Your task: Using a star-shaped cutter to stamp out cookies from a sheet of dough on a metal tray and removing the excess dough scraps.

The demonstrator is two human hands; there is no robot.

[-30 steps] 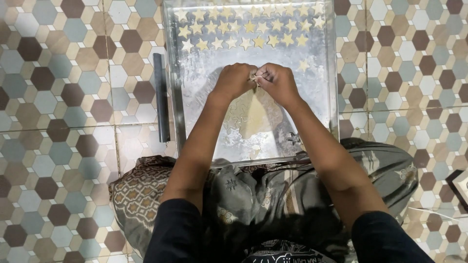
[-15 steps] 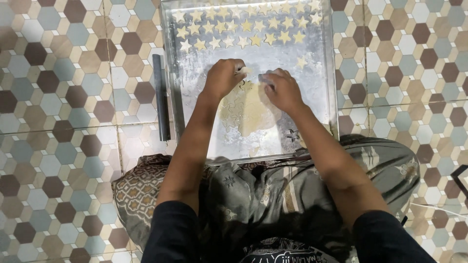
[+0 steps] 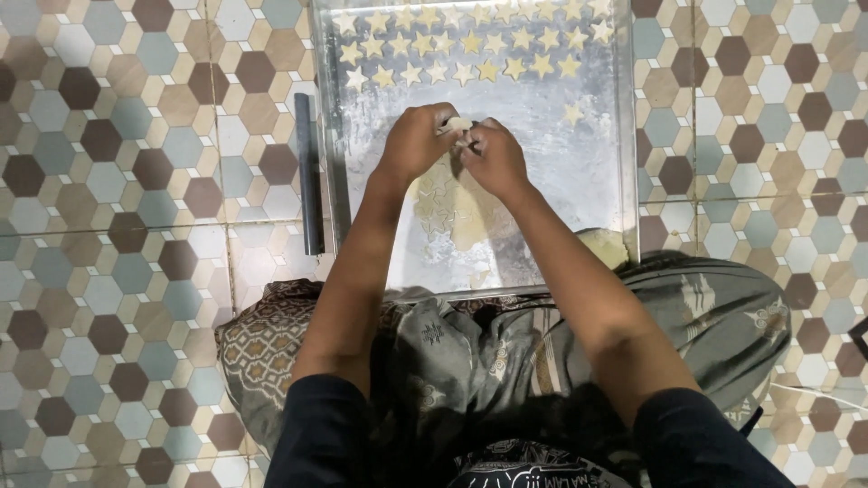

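A floured metal tray (image 3: 597, 172) lies on the tiled floor in front of me. Rows of small star-shaped dough pieces (image 3: 461, 45) line its far end. A thin sheet of rolled dough (image 3: 452, 221) with star cut-outs lies in the tray's near half. My left hand (image 3: 418, 140) and my right hand (image 3: 493, 155) meet above the sheet, fingertips pinched together on a small piece of dough (image 3: 459, 124). Whether a cutter sits between the fingers is hidden.
A dark narrow rod (image 3: 309, 172) lies on the floor along the tray's left side. A lump of dough (image 3: 604, 246) rests at the tray's near right corner. My crossed legs in patterned cloth (image 3: 470, 361) sit just below the tray.
My hands, spread apart on the dough sheet half a second ago, have come together again and lifted a small piece of dough between the fingertips.
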